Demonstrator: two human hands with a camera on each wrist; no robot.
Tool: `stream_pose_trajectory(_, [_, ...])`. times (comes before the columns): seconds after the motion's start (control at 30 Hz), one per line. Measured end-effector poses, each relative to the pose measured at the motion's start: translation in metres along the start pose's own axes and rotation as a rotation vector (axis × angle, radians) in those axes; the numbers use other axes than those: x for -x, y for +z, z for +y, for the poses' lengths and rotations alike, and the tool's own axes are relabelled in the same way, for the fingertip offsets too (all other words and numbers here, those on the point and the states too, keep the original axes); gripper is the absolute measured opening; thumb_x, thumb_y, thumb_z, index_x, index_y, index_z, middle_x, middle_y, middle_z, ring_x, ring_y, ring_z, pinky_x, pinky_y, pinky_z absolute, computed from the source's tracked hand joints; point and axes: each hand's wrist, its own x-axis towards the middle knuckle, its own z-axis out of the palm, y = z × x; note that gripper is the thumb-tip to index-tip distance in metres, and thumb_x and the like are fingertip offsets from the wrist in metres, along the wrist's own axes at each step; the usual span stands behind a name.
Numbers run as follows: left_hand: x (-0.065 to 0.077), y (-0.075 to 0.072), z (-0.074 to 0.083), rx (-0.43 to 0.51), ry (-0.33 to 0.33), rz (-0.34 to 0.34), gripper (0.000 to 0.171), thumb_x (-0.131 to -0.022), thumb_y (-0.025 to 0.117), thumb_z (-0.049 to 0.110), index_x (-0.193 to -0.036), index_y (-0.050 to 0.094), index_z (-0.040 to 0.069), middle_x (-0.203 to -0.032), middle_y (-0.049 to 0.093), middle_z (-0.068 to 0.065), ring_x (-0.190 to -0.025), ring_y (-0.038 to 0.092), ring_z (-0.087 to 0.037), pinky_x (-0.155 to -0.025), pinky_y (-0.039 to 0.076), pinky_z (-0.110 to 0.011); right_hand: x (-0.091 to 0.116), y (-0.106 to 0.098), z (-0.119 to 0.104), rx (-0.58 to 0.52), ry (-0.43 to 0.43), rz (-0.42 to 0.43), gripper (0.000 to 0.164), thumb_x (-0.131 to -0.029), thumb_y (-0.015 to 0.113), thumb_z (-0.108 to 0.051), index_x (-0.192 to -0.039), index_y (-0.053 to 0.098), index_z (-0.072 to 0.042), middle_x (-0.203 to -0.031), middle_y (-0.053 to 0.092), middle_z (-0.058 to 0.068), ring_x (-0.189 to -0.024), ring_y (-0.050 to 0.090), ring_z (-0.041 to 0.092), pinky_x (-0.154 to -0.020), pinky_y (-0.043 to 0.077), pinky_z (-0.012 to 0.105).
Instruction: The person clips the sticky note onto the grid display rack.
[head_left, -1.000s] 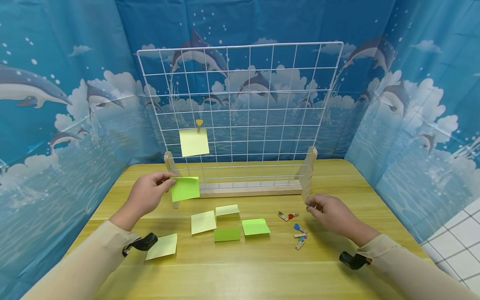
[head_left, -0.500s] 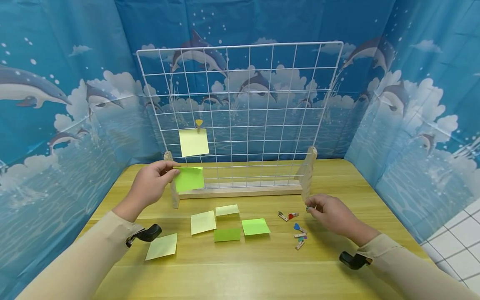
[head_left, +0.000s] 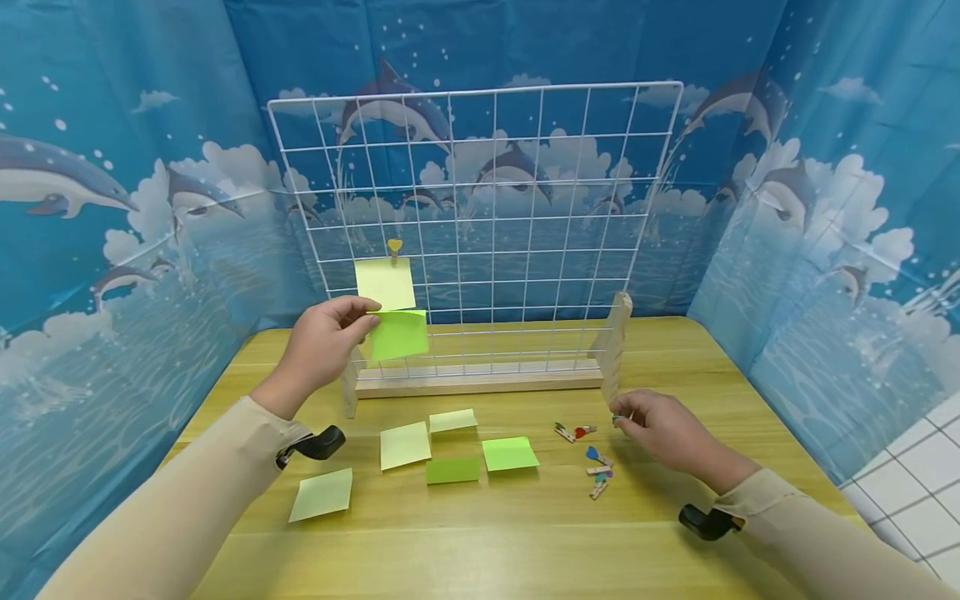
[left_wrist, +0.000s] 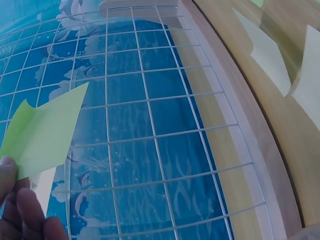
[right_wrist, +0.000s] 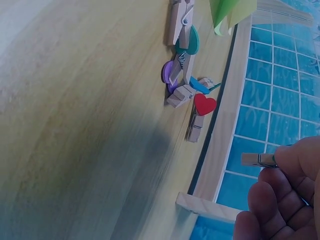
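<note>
My left hand [head_left: 321,343] pinches a bright green sticky note [head_left: 400,335] by its left edge, in front of the white wire grid [head_left: 495,221]. Just above it, a pale yellow note [head_left: 384,282] hangs from the grid under a clothespin with a yellow heart [head_left: 394,247]. In the left wrist view the green note [left_wrist: 47,132] shows a curled corner. Over the table's right side, my right hand [head_left: 667,429] pinches a small wooden clothespin [right_wrist: 257,159] between thumb and finger. Near it lie several loose clothespins [head_left: 598,471], including one with a red heart [right_wrist: 205,104].
On the wooden table [head_left: 450,550] lie several more sticky notes, such as a pale one [head_left: 321,495] at the left and a green one [head_left: 510,454] in the middle. Wooden feet [head_left: 617,346] hold the grid upright. A dolphin-print curtain [head_left: 187,167] surrounds the table.
My left hand has carried the green note up and to the right, to just below the hanging yellow note. My right hand has stayed in place with its clothespin.
</note>
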Motion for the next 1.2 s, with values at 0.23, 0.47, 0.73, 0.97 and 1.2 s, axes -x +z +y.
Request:
stream_pose_trajectory(0.23, [-0.012,0.006,0.013,0.004,0.018,0.007,0.032,-0.108,0.062,0.034,-0.133,0.070,0.017,-0.107,0.071,-0.006,-0.088,0.067,-0.027,-0.069,0.053,-0.038,0.001,0.000,0.002,-0.005,0.002,0.005,0.012,-0.101,0.068,-0.007,-0.112,0.074,-0.006,-0.095,0.069,-0.003,-0.073,0.053,0.004,-0.060,0.047,0.025])
stream_pose_trajectory(0.47, [-0.024,0.013,0.023,0.018,0.022,0.013,0.031,-0.108,0.062,0.033,-0.133,0.070,0.017,-0.110,0.069,-0.005,-0.086,0.063,-0.026,-0.063,0.049,-0.038,0.001,0.001,0.004,0.007,0.002,0.009,0.011,-0.100,0.069,-0.007,-0.110,0.074,-0.006,-0.097,0.071,-0.002,-0.074,0.054,0.004,-0.061,0.048,0.024])
stream_pose_trajectory(0.73, [-0.033,0.019,0.031,-0.005,-0.009,0.015,0.031,-0.109,0.061,0.031,-0.136,0.068,0.018,-0.109,0.068,-0.005,-0.090,0.066,-0.025,-0.057,0.047,-0.036,0.002,0.001,0.005,0.006,0.013,-0.003,0.011,-0.101,0.068,-0.007,-0.110,0.074,-0.006,-0.096,0.070,-0.002,-0.073,0.054,0.006,-0.060,0.048,0.025])
stream_pose_trajectory(0.97, [-0.031,0.018,0.039,-0.026,-0.012,0.016,0.031,-0.109,0.061,0.031,-0.135,0.068,0.017,-0.111,0.067,-0.005,-0.088,0.065,-0.026,-0.058,0.047,-0.035,0.003,-0.001,0.004,0.017,0.014,-0.006,0.010,-0.101,0.069,-0.008,-0.109,0.074,-0.007,-0.092,0.067,-0.004,-0.072,0.052,0.006,-0.059,0.046,0.025])
stream_pose_trajectory(1.2, [-0.035,0.019,0.053,-0.027,0.033,0.047,0.035,-0.109,0.060,0.031,-0.141,0.064,0.017,-0.113,0.068,-0.006,-0.087,0.065,-0.025,-0.063,0.049,-0.039,0.003,-0.002,0.004,0.020,0.013,-0.012,0.013,-0.101,0.068,-0.008,-0.112,0.074,-0.005,-0.095,0.070,-0.002,-0.075,0.055,0.007,-0.061,0.048,0.025])
